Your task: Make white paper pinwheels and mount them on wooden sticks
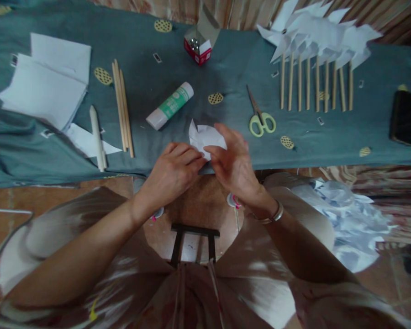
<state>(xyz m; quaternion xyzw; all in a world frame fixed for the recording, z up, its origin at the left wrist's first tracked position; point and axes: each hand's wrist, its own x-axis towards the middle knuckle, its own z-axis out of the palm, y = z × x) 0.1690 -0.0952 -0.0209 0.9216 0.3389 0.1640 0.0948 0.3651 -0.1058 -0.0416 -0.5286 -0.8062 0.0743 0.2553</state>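
Note:
Between my hands, at the table's front edge, is a white paper pinwheel head (207, 136) with curled, folded points. My left hand (176, 167) pinches its lower left side, fingers closed together. My right hand (234, 157) grips the right side, thumb and fingers curved around a bent flap. Just beyond the paper lies a glue stick (171, 105) with a green label. Green-handled scissors (260, 116) rest to the right. Farther back stands a small red box (197, 49) with shiny metal pins in it.
Several finished pinwheels (317, 36) on wooden sticks lie at the back right, near a black phone (404, 116). At left are paper sheets (48, 87), wooden sticks (122, 107) and a whitish knife-like tool (96, 137). A bag of white paper pieces (349, 219) sits below, right.

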